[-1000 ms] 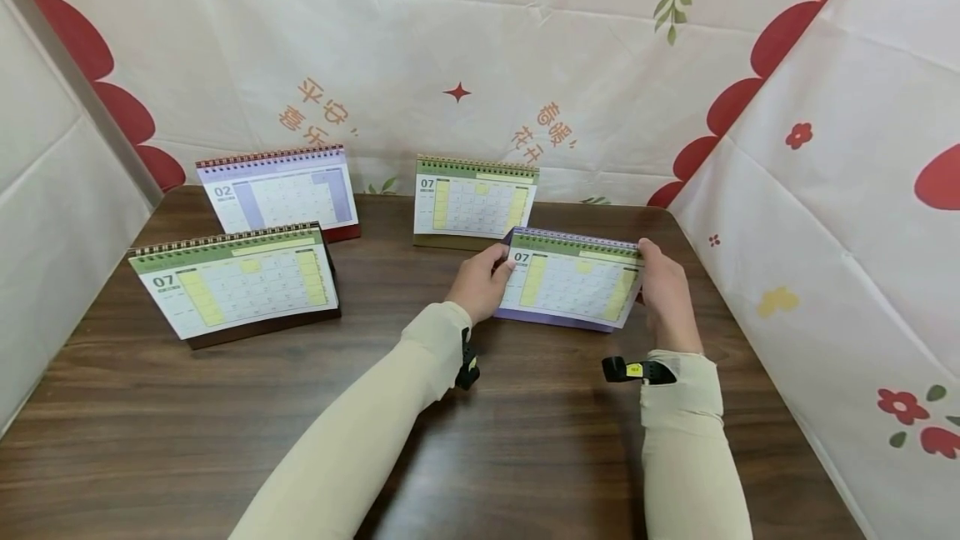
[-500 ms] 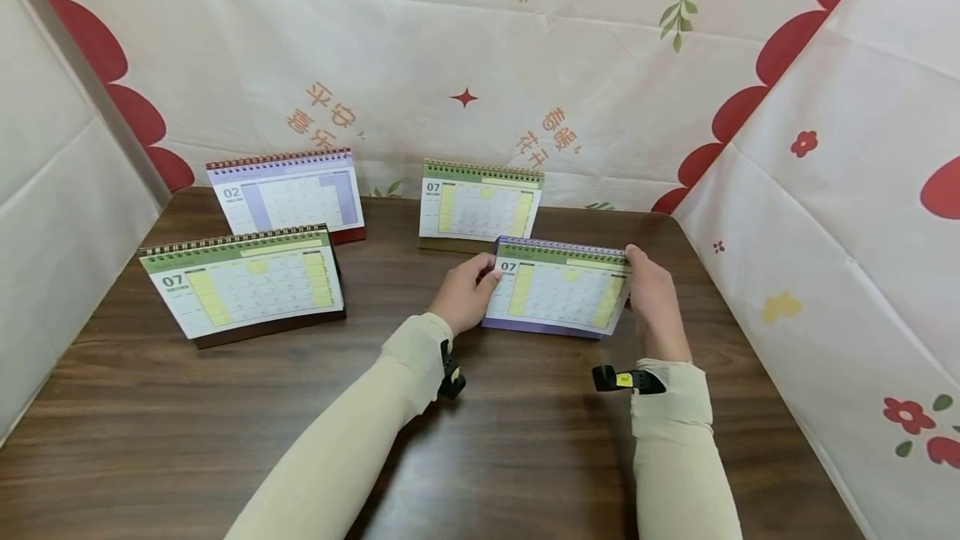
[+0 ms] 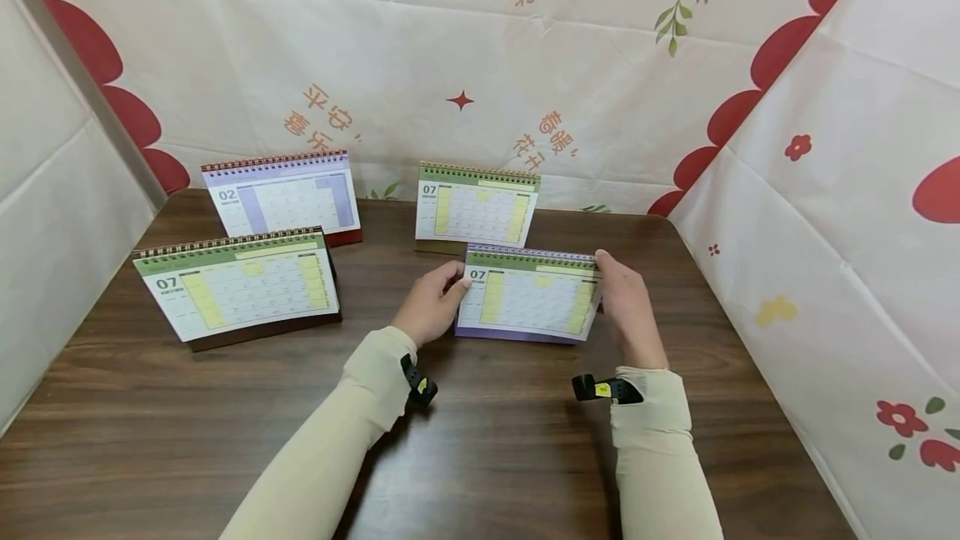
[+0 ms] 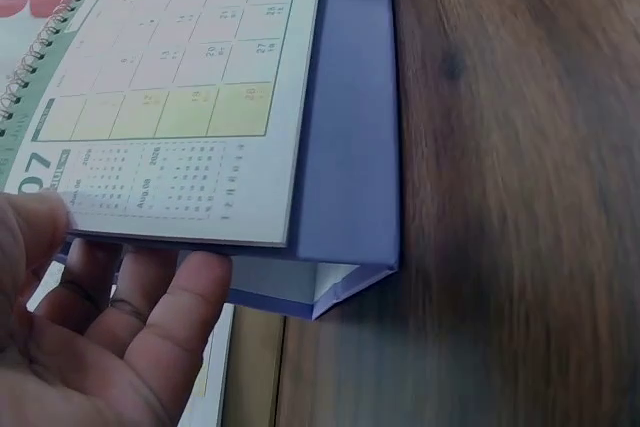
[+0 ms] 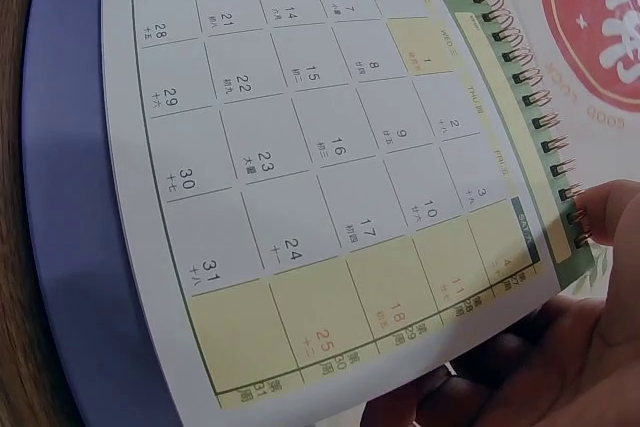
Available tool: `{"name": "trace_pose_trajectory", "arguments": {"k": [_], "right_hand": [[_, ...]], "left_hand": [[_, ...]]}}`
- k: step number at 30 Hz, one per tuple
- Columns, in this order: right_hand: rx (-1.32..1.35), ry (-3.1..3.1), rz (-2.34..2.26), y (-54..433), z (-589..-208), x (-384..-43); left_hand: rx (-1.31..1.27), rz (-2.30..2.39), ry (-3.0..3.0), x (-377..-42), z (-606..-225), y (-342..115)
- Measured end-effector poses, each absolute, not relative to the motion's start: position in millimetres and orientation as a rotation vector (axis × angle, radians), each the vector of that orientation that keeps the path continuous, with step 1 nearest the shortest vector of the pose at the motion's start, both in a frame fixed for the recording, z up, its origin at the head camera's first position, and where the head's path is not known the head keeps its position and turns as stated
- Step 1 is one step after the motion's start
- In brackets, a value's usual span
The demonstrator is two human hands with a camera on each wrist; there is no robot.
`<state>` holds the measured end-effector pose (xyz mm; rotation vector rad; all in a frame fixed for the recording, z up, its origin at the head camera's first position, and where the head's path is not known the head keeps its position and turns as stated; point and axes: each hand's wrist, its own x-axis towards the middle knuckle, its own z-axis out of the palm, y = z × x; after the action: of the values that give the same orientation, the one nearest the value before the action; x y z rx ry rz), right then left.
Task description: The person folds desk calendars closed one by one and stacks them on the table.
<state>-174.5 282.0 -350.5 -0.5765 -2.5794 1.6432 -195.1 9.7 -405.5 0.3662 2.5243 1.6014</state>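
A purple-based desk calendar (image 3: 528,298) showing 07 stands between my hands, right of the table's middle. My left hand (image 3: 432,304) grips its left edge; in the left wrist view the thumb (image 4: 35,222) lies on the page and the fingers curl in behind. At the opposite edge, my right hand (image 3: 628,307) holds the upper corner. The right wrist view has that thumb (image 5: 605,209) by the spiral binding and the other fingers behind the pages. Below the pages, the purple base (image 4: 350,97) sits on or close over the wood.
Behind the held calendar stands another 07 calendar (image 3: 476,207) with a tan base, partly overlapped by it. On the left are a dark-based 07 calendar (image 3: 243,290) and, behind it, a red-based 02 calendar (image 3: 281,194). Printed cloth (image 3: 360,40) encloses the wooden table (image 3: 487,457).
Both hands have moved left and slightly nearer with the purple-based calendar, keeping hold of its two sides. The other calendars stay in place; the head view has shifted a little.
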Motion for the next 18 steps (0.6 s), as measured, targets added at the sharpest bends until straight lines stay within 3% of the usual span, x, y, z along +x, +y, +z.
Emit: {"name": "trace_pose_trajectory", "arguments": {"k": [18], "right_hand": [[-0.458, -2.585, 1.677, 256.4, -355.1, -174.2]], "left_hand": [[0.366, 1.638, 2.534, -189.7, -407.5, -22.2]]}}
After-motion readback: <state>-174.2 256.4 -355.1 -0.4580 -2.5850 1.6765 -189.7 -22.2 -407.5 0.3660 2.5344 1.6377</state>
